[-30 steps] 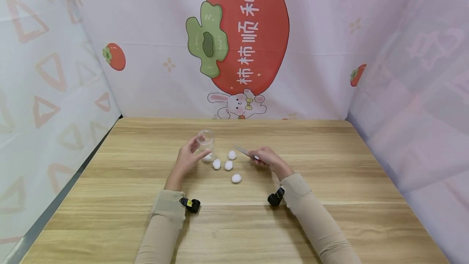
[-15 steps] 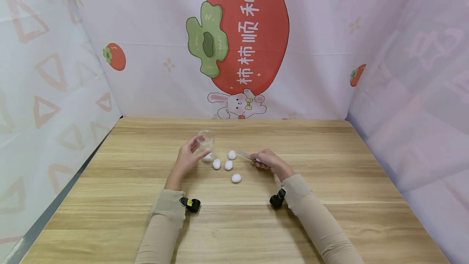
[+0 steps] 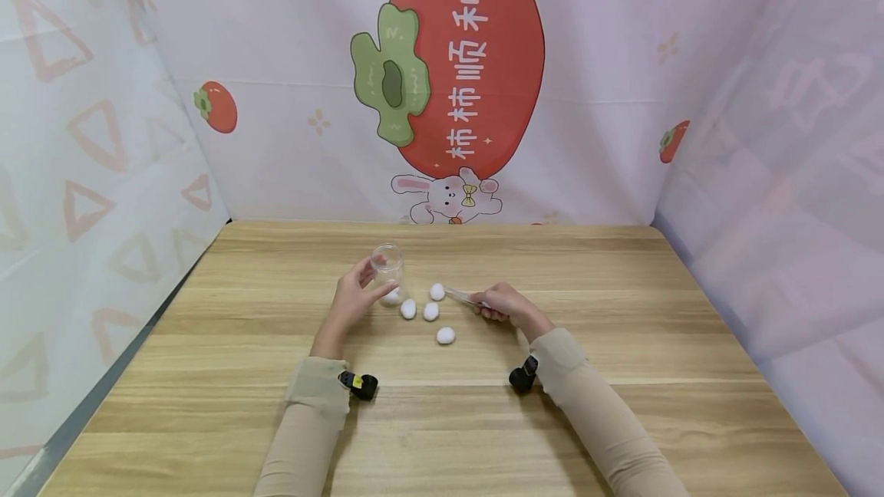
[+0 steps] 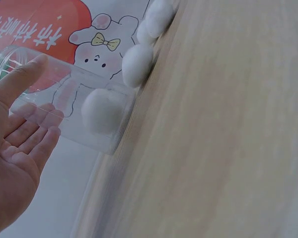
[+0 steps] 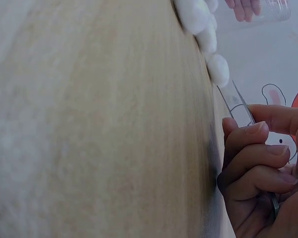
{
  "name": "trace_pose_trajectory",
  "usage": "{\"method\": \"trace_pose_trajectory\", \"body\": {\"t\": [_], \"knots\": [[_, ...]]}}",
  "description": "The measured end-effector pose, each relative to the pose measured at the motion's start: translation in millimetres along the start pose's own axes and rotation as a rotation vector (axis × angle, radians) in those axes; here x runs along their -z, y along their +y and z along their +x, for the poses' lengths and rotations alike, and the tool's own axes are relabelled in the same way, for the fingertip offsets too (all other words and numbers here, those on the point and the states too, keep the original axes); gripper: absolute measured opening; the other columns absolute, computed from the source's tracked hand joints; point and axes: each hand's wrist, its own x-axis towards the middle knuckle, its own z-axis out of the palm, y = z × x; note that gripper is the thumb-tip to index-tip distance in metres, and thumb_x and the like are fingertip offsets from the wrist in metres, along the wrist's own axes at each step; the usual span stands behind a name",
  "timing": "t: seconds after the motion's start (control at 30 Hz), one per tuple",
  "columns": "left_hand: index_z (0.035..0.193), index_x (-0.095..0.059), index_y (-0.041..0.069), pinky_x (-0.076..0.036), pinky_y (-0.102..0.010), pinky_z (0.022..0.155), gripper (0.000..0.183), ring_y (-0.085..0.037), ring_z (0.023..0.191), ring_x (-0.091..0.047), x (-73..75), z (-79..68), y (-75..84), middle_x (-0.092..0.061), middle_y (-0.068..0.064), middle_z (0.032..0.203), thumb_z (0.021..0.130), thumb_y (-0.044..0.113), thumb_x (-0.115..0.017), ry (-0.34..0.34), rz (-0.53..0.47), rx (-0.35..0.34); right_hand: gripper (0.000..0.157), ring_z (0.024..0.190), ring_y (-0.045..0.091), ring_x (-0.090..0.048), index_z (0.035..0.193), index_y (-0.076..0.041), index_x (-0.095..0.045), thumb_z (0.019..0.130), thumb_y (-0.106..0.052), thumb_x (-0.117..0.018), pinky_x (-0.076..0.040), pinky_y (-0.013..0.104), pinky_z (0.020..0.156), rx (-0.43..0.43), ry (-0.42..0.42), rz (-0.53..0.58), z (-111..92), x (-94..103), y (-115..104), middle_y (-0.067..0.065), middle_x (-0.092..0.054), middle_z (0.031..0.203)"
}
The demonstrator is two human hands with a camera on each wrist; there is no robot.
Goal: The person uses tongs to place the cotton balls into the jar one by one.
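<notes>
My left hand (image 3: 354,299) holds an upright clear jar (image 3: 388,273), thumb on one side and fingers on the other. One cotton ball (image 4: 103,111) lies at the jar's bottom, seen through its wall in the left wrist view. In my right hand (image 3: 506,301) is a pair of metal tweezers (image 3: 460,296), held between thumb and curled fingers. Its two tips stand apart in the right wrist view, close to the nearest cotton ball (image 5: 218,70). In the head view that ball is the farthest of the several loose ones; whether the tips touch it I cannot tell.
More loose cotton balls lie between the hands, one (image 3: 409,309) right beside the jar and one (image 3: 445,336) closer to me. They rest on a wood-grain table (image 3: 442,436). Behind it hangs a printed cloth (image 3: 276,152), with further cloths at both sides.
My right hand has shifted slightly towards me, bringing the tweezers' tips down from beyond the farthest cotton ball to its right side. The left hand and the jar have stayed in place.
</notes>
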Motion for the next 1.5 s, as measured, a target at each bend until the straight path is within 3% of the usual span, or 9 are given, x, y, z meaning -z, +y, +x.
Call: {"method": "trace_pose_trajectory", "body": {"t": [0.93,1.5], "knots": [[0.146,-0.035,0.001,-0.038,-0.042,0.12,0.074,-0.037,0.139,-0.044,1.0,-1.5,3.5,-0.047,-0.024,0.146,0.086,0.02,-0.073,0.003,0.014,-0.008,0.034,0.044,0.005,-0.035,0.066,-0.01,-0.061,0.094,-0.03,-0.058,-0.024,0.016,0.04,-0.02,-0.015,-0.035,0.4,-7.8,-10.0,-0.007,-0.046,0.05],[0.147,-0.034,-0.001,-0.037,-0.041,0.121,0.076,-0.038,0.139,-0.042,0.8,-0.2,1.3,-0.044,-0.025,0.147,0.086,0.02,-0.073,-0.007,0.0,-0.001,0.028,0.045,0.003,-0.036,0.067,-0.01,-0.063,0.091,-0.024,-0.061,-0.027,0.014,0.042,-0.029,0.026,0.021,3.4,-13.1,-8.7,-0.008,-0.047,0.05]]}}
